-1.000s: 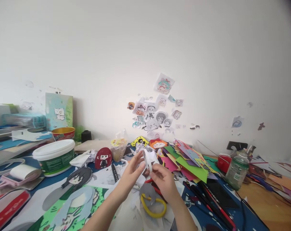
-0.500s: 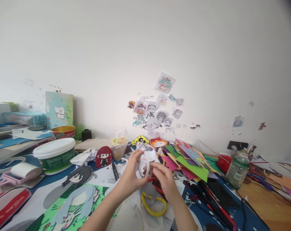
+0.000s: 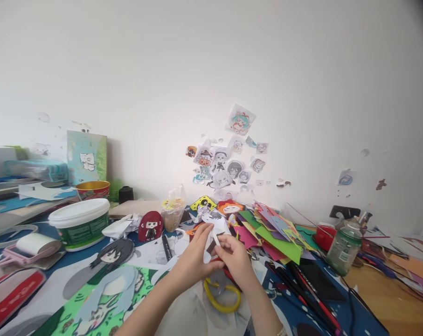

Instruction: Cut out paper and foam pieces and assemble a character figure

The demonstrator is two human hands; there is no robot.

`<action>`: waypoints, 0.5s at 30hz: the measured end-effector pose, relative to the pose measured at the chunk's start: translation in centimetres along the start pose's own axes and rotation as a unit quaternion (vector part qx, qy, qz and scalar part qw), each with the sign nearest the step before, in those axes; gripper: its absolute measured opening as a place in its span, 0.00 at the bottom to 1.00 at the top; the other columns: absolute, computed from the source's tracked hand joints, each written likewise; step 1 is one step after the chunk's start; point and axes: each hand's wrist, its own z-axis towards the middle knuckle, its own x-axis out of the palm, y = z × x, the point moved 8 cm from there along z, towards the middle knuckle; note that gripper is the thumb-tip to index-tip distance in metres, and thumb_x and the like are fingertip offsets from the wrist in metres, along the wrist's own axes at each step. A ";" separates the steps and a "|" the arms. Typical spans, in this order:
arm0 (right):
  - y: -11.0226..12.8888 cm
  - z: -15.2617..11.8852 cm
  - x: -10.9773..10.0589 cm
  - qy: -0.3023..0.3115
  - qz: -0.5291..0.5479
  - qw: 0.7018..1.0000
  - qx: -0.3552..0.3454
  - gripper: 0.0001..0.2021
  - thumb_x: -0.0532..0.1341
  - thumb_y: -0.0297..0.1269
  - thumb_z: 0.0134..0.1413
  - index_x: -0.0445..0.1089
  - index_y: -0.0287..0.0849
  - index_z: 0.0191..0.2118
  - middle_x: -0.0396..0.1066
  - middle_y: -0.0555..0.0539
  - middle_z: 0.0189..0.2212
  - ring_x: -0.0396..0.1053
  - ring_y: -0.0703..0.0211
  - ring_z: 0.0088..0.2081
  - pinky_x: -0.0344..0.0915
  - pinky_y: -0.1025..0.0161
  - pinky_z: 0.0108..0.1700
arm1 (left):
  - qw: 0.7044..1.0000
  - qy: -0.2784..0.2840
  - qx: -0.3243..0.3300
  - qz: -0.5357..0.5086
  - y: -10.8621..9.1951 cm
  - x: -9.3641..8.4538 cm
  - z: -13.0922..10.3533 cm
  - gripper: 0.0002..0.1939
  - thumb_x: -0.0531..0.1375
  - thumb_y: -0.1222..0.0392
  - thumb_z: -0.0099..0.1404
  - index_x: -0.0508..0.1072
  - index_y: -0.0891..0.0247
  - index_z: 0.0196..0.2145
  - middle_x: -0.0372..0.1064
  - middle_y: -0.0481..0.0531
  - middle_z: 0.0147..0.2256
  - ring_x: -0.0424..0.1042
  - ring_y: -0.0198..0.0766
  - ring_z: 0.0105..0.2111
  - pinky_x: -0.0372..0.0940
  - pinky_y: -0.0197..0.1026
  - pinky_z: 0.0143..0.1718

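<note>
My left hand [image 3: 197,256] is above the middle of the littered table, its fingers stretched forward and its thumb apart from them, and I see nothing between them. My right hand [image 3: 235,255] pinches a narrow white piece [image 3: 216,239] between thumb and fingers, close to the left fingertips. It looks like the white ring, perhaps a tape roll, turned edge-on; most of it is hidden. Below the hands lie a yellow loop handle [image 3: 222,305] and a red one [image 3: 229,275], over white paper.
To the left stand a white-lidded tub [image 3: 79,225] and a pink-handled roller [image 3: 32,249]. A black marker [image 3: 167,248] lies left of my hands. Coloured paper sheets [image 3: 270,231], several dark pens [image 3: 312,294] and a glass jar [image 3: 344,248] are on the right.
The white ring, earlier upright and round between both hands, now shows only as a narrow piece in my right fingers. My left fingers have straightened and come off it.
</note>
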 end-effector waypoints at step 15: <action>0.6 -0.8 1.4 0.069 -0.168 0.979 -0.094 0.01 0.59 0.31 0.49 0.67 0.42 0.29 0.71 0.49 0.28 0.69 0.58 0.33 0.64 0.65 0.34 | 0.941 -0.031 -0.111 -0.319 1.8 -1.4 0.5 0.20 0.53 0.49 0.62 0.65 0.59 0.49 0.67 0.55 0.49 0.65 0.43 0.50 0.58 0.49 0.52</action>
